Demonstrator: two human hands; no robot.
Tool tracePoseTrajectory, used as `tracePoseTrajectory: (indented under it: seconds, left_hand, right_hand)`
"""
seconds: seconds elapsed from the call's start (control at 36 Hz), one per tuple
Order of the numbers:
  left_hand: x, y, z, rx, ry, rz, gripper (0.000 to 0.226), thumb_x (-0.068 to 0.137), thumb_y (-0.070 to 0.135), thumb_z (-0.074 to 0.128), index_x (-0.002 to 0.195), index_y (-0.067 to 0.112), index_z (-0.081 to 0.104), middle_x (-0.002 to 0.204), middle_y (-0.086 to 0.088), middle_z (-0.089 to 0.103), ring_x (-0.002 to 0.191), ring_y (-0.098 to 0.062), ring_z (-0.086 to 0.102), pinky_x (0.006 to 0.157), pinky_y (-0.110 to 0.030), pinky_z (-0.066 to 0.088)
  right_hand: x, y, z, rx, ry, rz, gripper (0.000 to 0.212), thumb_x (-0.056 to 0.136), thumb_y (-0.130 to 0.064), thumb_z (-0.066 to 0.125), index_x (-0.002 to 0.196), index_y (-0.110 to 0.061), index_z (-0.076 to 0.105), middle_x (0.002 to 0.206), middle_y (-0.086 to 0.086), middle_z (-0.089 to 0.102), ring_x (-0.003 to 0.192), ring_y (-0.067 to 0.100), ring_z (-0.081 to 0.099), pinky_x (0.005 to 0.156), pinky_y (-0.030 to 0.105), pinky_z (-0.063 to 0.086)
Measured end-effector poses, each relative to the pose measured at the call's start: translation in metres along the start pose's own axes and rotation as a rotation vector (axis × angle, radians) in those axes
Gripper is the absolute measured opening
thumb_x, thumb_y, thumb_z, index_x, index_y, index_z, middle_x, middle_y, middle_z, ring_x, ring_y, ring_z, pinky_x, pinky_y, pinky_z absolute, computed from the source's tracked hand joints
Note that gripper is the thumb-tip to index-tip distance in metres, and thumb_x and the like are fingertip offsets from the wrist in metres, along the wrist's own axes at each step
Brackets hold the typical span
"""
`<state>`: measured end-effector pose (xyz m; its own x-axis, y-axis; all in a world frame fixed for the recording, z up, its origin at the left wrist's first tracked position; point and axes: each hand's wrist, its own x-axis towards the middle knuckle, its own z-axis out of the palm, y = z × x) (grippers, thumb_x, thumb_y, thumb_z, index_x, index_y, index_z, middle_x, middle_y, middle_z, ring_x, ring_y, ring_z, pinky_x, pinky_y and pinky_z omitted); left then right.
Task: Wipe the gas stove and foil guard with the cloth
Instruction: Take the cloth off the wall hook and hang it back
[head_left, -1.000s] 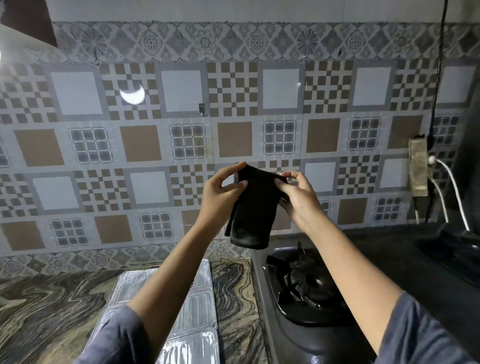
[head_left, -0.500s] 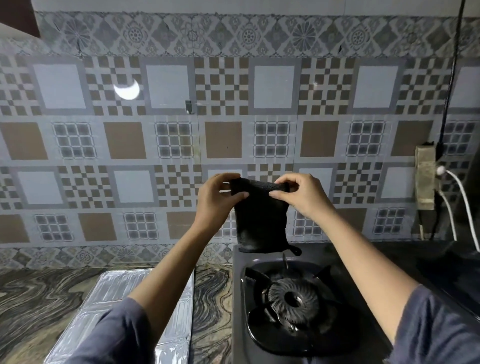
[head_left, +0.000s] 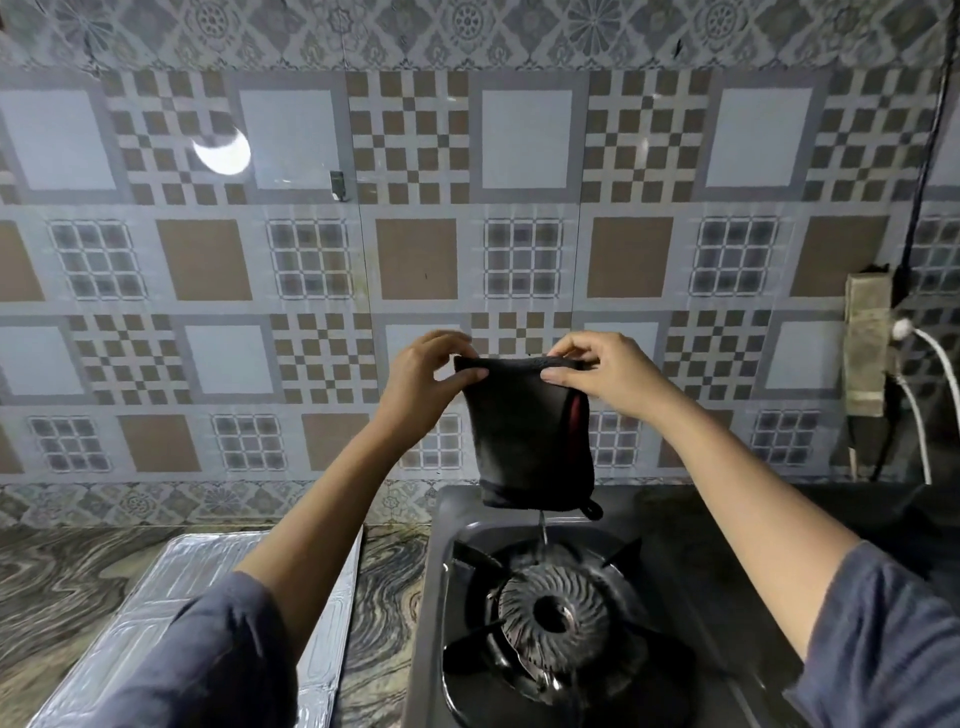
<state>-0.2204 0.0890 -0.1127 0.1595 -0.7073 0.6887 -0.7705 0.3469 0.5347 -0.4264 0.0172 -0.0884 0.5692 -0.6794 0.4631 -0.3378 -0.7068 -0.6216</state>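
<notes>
1. Step in hand, as judged: the cloth (head_left: 530, 431) is being folded or squared up before any wiping begins. It touches neither the stove (head_left: 675, 613) nor the foil guard (head_left: 171, 587).
2. Left hand (head_left: 421, 384): thumb and fingertips are closed in a pinch on the upper left corner of the cloth. The thumb lies on the near face; the other fingers curl over the top edge, behind it.
3. Right hand (head_left: 602, 374): the same pinch on the upper right corner, thumb on the near face, fingers curled over the edge. Neither hand is loose or fully fisted.
4. The cloth hangs straight down from both sets of fingertips, between the hands. Its lower edge and a small loop sit above the back of the stove, apart from it.
5. The burner (head_left: 550, 608) lies below the fingertips, toward the person. The foil guard lies flat on the counter (head_left: 62, 582), down and to the left of the left fingers.
6. To do the step well: keep the top edge taut and level, align the corners, and form a flat pad that fits one palm.
7. Keep the hanging loop clear of the burner prongs when lowering, to avoid a snag.
</notes>
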Motion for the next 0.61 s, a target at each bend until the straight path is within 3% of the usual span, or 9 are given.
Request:
tracePoseTrajectory:
  seconds: [0.06,0.14,0.31,0.42,0.5,0.61]
  left_hand:
    - [0.001,-0.002,0.005,-0.072,-0.057,-0.062,0.014,0.082,0.013,0.067,0.094,0.007,0.064,0.099,-0.009,0.067,0.094,-0.023,0.064,0.083,-0.029,0.053]
    - [0.004,-0.009,0.012,-0.12,-0.07,-0.099,0.011,0.083,0.011,0.066,0.093,0.008,0.064,0.093,-0.008,0.068,0.09,-0.023,0.066,0.082,-0.03,0.055]
    - [0.018,-0.024,0.019,-0.162,0.021,-0.126,0.014,0.083,0.007,0.065,0.096,0.006,0.069,0.088,-0.003,0.067,0.078,-0.008,0.064,0.073,-0.012,0.053]
    - [0.015,-0.034,0.019,-0.175,0.113,-0.148,0.015,0.081,0.004,0.066,0.096,0.005,0.07,0.088,-0.003,0.067,0.081,-0.009,0.063,0.074,-0.008,0.051]
    - [-0.005,-0.048,0.019,-0.155,0.073,-0.2,0.015,0.08,0.005,0.068,0.095,0.008,0.071,0.087,-0.002,0.069,0.083,-0.011,0.066,0.077,-0.015,0.053]
    - [-0.04,-0.065,0.021,-0.241,-0.061,-0.311,0.017,0.077,0.003,0.071,0.092,0.011,0.07,0.082,-0.004,0.069,0.071,-0.004,0.066,0.073,-0.017,0.055]
  right_hand:
    - [0.006,0.005,-0.001,-0.007,-0.004,-0.008,0.007,0.083,-0.02,0.068,0.089,-0.018,0.067,0.083,-0.009,0.064,0.08,-0.002,0.056,0.071,0.015,0.041]
    - [0.017,0.016,0.0,-0.029,-0.001,-0.007,0.01,0.083,-0.019,0.068,0.093,-0.017,0.07,0.087,-0.005,0.065,0.079,-0.002,0.055,0.071,0.011,0.041]
    - [0.045,0.03,0.016,-0.008,0.073,-0.029,0.013,0.082,-0.016,0.069,0.094,-0.015,0.072,0.091,-0.003,0.067,0.087,0.008,0.058,0.072,0.013,0.039]
    - [0.054,0.035,0.036,0.021,0.157,-0.039,0.02,0.079,-0.014,0.071,0.098,-0.01,0.072,0.095,-0.001,0.068,0.091,0.01,0.059,0.084,0.021,0.045]
    - [0.046,0.045,0.053,0.019,0.05,-0.026,0.017,0.08,-0.012,0.07,0.097,-0.01,0.072,0.091,-0.002,0.067,0.09,0.011,0.059,0.08,0.022,0.044]
    - [0.028,0.06,0.067,-0.034,-0.18,0.018,0.015,0.082,-0.018,0.069,0.096,-0.013,0.071,0.091,-0.001,0.067,0.091,0.013,0.059,0.081,0.025,0.044]
